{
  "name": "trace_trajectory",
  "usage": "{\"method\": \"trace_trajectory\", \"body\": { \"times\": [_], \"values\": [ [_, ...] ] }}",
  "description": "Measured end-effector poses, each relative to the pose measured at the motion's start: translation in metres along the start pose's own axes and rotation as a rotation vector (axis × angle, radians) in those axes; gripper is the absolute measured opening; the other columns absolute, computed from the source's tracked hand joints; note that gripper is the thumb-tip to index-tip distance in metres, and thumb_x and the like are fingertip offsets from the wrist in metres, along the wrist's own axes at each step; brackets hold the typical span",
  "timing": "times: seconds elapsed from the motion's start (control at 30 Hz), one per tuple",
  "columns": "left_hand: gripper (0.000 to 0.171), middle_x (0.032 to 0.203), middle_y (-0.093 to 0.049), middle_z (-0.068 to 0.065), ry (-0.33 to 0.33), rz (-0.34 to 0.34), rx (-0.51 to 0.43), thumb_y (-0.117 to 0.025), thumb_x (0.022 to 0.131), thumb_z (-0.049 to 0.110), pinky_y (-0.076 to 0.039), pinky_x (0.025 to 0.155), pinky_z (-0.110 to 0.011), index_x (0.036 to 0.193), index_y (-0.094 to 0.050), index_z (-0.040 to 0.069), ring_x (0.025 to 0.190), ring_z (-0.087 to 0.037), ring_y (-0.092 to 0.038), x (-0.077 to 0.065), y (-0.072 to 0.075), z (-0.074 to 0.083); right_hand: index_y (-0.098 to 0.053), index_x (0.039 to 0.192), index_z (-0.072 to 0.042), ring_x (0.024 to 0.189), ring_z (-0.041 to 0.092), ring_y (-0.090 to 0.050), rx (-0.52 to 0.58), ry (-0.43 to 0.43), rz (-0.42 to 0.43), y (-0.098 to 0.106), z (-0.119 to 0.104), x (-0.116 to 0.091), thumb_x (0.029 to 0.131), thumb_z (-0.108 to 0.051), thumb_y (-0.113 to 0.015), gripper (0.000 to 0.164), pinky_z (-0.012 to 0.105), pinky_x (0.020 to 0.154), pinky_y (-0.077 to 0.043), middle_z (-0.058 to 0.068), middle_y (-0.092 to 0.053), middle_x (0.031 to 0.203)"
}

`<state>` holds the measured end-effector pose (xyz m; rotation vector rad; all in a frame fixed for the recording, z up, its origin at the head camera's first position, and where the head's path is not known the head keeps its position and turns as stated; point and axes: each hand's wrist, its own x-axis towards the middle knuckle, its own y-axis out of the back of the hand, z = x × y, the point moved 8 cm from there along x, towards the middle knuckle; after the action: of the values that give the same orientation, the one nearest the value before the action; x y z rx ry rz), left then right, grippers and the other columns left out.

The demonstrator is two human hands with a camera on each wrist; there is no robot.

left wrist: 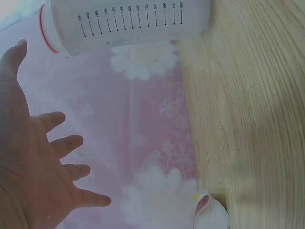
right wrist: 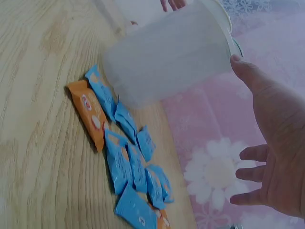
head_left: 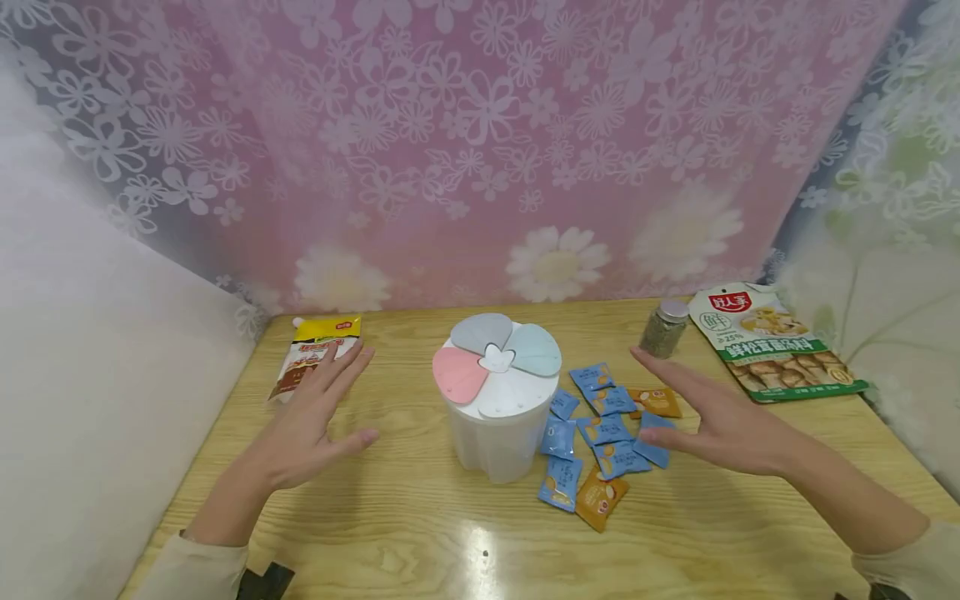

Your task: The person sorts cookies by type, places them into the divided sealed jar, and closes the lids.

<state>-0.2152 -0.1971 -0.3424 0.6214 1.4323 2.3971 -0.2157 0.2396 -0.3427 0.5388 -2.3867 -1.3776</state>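
A translucent plastic canister [head_left: 495,433] stands upright on the table, its lid [head_left: 498,367] split into grey, pale green, pink and white petals. Measuring marks run along the canister [left wrist: 128,21] in the left wrist view. To its left hovers my left hand [head_left: 311,425], fingers spread, holding nothing. My right hand [head_left: 727,417] is held out on the other side, also spread and apart from everything. Several blue packets [head_left: 603,429] and a few orange packets [head_left: 600,498] lie between the canister and my right hand; the right wrist view shows blue packets [right wrist: 119,162] beside the canister.
A yellow-topped food bag [head_left: 322,342] lies at the back left, partly behind my left hand. Toward the back right are a small jar [head_left: 663,329] with dark contents and a green-and-white mushroom packet [head_left: 780,342]. Flowered pink cloth [head_left: 480,150] hangs behind the wooden table [head_left: 405,517].
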Motion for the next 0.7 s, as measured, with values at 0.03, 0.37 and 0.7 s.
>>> {"method": "trace_trajectory", "body": {
  "times": [0.03, 0.37, 0.7],
  "values": [
    [0.092, 0.169, -0.004, 0.006, -0.004, 0.001, -0.027, -0.067, 0.091, 0.046, -0.015, 0.11, -0.078, 0.161, -0.008, 0.036, 0.156, -0.031, 0.006, 0.001, -0.001, 0.001, -0.011, 0.159, -0.042, 0.145, 0.042, -0.034, 0.007, 0.005, 0.005, -0.001, -0.002, 0.002, 0.09, -0.04, -0.073, 0.092, 0.068, 0.099, -0.04, 0.0, -0.025, 0.165],
    [0.094, 0.168, -0.011, 0.009, -0.063, 0.002, -0.175, -0.07, 0.09, 0.043, -0.028, 0.112, -0.069, 0.16, -0.007, 0.04, 0.155, -0.027, -0.014, 0.026, -0.006, 0.028, -0.016, 0.16, -0.033, 0.144, 0.025, -0.04, 0.092, 0.162, 0.036, 0.0, -0.029, 0.027, 0.089, -0.027, -0.076, 0.093, 0.051, 0.104, -0.048, -0.005, -0.028, 0.164],
    [0.096, 0.167, -0.019, 0.003, -0.171, 0.006, -0.437, -0.076, 0.087, 0.036, -0.036, 0.114, -0.057, 0.161, -0.015, 0.033, 0.152, -0.028, -0.023, 0.051, -0.028, 0.06, -0.019, 0.16, -0.034, 0.146, 0.028, -0.036, 0.299, 0.235, 0.011, -0.018, -0.052, 0.054, 0.09, -0.021, -0.075, 0.091, 0.053, 0.105, -0.046, -0.002, -0.026, 0.165]
  ]
}}
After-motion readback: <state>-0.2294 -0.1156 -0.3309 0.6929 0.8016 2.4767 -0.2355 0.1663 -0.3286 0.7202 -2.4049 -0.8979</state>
